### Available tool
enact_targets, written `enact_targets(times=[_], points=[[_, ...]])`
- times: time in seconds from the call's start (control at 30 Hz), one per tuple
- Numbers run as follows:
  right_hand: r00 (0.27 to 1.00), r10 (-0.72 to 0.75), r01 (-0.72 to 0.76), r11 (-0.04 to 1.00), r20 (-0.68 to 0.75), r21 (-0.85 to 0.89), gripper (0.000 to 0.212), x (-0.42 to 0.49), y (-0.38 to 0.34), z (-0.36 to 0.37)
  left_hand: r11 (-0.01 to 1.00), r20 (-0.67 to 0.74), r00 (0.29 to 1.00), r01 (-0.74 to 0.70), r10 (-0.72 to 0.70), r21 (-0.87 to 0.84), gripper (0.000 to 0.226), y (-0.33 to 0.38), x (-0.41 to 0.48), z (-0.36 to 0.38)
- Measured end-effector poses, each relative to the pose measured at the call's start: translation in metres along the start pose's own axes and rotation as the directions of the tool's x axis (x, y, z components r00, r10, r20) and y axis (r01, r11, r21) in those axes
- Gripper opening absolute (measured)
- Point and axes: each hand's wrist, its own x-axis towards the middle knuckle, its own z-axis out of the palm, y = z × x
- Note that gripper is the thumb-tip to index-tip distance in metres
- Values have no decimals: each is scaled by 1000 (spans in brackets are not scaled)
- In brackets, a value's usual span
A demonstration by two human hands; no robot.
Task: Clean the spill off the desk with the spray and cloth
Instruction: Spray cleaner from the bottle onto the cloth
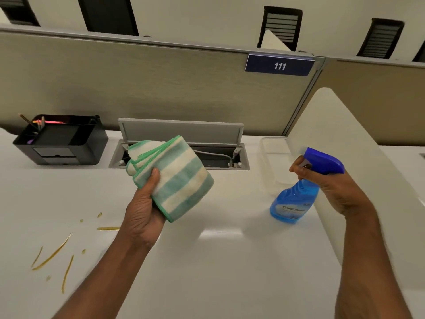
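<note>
I see the left hand (143,212) raised over the white desk (207,261), clenched around a folded cloth (177,178) with green and cream stripes; the thumb presses on the near fold and the cloth is lifted clear of the surface. The right hand (331,187) grips a spray bottle (296,199) by its neck, fingers curled at the dark blue trigger head (322,161). The bottle is tilted, nozzle pointing left, body filled with blue liquid. I cannot tell whether its base touches the desk or hangs just above it.

The spill (54,254) lies at the near left of the desk: thin yellow-brown streaks and a few droplets, well apart from both hands and left of the left forearm. Nothing covers it.

Far left by the partition stands a black organizer (66,146) holding pencils. Behind the cloth, a cable hatch (181,143) sits with its lid up, a grey cable inside. A white divider panel (358,162) rises just right of the bottle. A blue plate (279,65) on the partition reads 111.
</note>
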Motion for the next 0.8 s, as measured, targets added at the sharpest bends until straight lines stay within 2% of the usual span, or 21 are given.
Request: enact_targets(times=[0.17,0.37,0.5,0.57,0.63,0.67,0.73,0.77,0.8], points=[[999,16,-15,999,-34,33,31,0,5,-1,1000,-15,1000,-1,0,-26,47,1,-4,-4],[958,-66,79,996,-278,36,36,-12,18,8,999,-13,1000,-4,4,-33,43,-1,-12,-6],[885,-9,17,1000,-465,12,52,-21,26,27,999,-2,1000,-3,3,-36,42,-3,-18,-7],[817,4,-7,1000,-576,-4,69,-34,35,44,999,3,1000,-1,1,-35,41,-4,-21,-7],[692,18,-20,1000,-722,5,79,-55,45,70,999,5,1000,4,-3,-34,41,-5,-25,-8],[606,46,-23,999,-794,41,75,-68,51,86,999,3,1000,8,-8,-31,41,-6,-27,-8],[449,102,-6,994,-888,111,48,-92,60,124,1000,4,1000,16,-16,-21,44,-6,-32,-11],[422,120,-1,991,-899,132,32,-102,62,144,1000,6,1000,21,-21,-11,45,-7,-35,-13],[442,152,-7,986,-884,166,22,-110,61,165,1000,5,1000,25,-25,6,46,-7,-38,-15]])
